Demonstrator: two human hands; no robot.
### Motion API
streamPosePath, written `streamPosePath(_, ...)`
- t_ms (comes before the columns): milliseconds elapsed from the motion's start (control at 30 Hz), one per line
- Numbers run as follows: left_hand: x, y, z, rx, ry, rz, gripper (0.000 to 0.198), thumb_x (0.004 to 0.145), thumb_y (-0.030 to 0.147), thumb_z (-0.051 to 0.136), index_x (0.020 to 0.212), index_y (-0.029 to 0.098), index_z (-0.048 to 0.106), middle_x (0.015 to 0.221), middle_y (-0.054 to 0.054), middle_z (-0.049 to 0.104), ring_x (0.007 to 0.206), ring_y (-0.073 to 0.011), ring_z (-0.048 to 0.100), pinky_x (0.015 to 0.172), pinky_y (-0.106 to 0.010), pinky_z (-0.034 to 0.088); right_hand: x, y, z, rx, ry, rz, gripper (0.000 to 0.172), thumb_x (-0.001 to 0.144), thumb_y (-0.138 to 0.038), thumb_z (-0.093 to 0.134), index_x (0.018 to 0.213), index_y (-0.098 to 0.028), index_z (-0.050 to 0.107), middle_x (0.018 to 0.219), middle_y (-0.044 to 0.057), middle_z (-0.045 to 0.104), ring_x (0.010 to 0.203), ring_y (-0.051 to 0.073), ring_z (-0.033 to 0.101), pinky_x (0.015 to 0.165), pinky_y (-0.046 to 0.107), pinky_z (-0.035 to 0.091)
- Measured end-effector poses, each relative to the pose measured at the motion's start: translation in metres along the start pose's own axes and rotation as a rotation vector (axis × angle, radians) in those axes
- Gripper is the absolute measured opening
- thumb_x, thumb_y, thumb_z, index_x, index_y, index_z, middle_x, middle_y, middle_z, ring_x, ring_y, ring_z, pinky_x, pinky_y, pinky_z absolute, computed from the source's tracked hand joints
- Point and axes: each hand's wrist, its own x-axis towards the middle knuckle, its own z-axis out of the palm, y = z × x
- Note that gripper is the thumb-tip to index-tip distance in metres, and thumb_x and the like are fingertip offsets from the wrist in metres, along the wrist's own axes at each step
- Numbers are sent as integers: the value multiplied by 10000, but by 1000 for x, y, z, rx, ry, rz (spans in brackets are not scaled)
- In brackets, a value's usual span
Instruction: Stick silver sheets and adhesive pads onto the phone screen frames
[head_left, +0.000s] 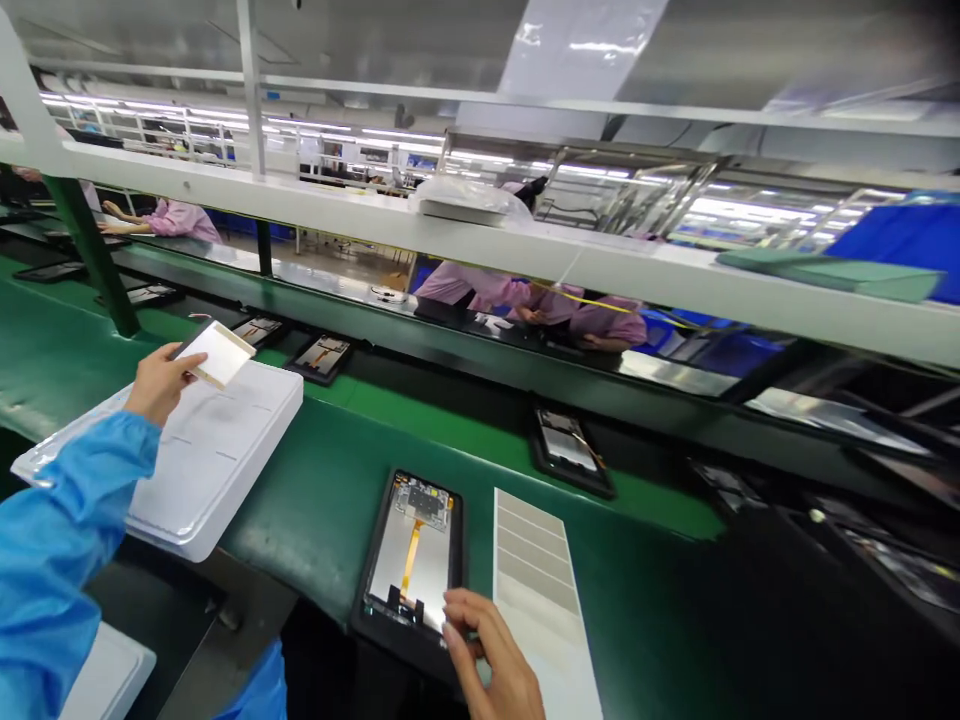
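My left hand (155, 385) pinches a small pale rectangular sheet with a tan border (220, 353) and holds it up above a large white flat box (214, 460), which has clear plastic along its left side. My right hand (489, 652) rests by the lower right corner of a black-framed phone housing (409, 560) lying on the green conveyor belt (322, 510). The housing is open, showing a circuit board and an orange flex cable. Nothing shows in my right hand. Just right of it lies a long pale striped sheet (536, 590).
More open phone housings (566, 450) sit along the belt. A white shelf rail (525, 245) with green-topped stock (829, 275) runs behind it. Co-workers in pink sleeves (480, 292) work across the line. A white box corner (105, 675) sits low on the left.
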Motion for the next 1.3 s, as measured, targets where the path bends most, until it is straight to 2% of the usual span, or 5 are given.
streamPosePath(267,-237,-72,82,-476,-469,-567,218,819,214,664,1011,111,644,848,-119,752,813,-269,736,730,-376,606,6,-34,9,-114,72,-280,308,969,-148,509,1250,-260,566,1132,127,640,1032,253,647,871,422,579)
streamPosePath(400,-305,-89,109,-471,-616,-719,237,807,222,714,1004,127,624,930,-134,765,842,-263,747,764,-363,603,-9,-21,-4,-297,-41,-292,233,978,-137,486,1164,-216,602,1025,117,642,932,239,632,753,372,571)
streamPosePath(767,-348,-69,123,-367,-882,-619,430,751,316,795,1105,118,654,1015,-147,761,946,-301,729,808,-398,585,-44,-2,-26,-446,-132,-375,254,969,-66,383,858,-212,559,796,69,574,740,212,541,651,340,480)
streamPosePath(967,-355,-63,118,-337,-1141,-410,472,797,371,762,1200,145,665,1172,-132,725,1105,-298,670,934,-390,542,-57,10,-29,-100,-140,-131,136,900,-96,483,885,-224,527,847,25,579,752,166,555,661,284,477)
streamPosePath(1300,-350,-73,128,-346,-978,-682,514,775,324,776,1221,122,620,1075,-157,750,986,-306,720,820,-404,590,-62,21,-33,-22,69,150,144,921,-115,479,840,-219,537,805,12,570,721,154,553,662,280,467)
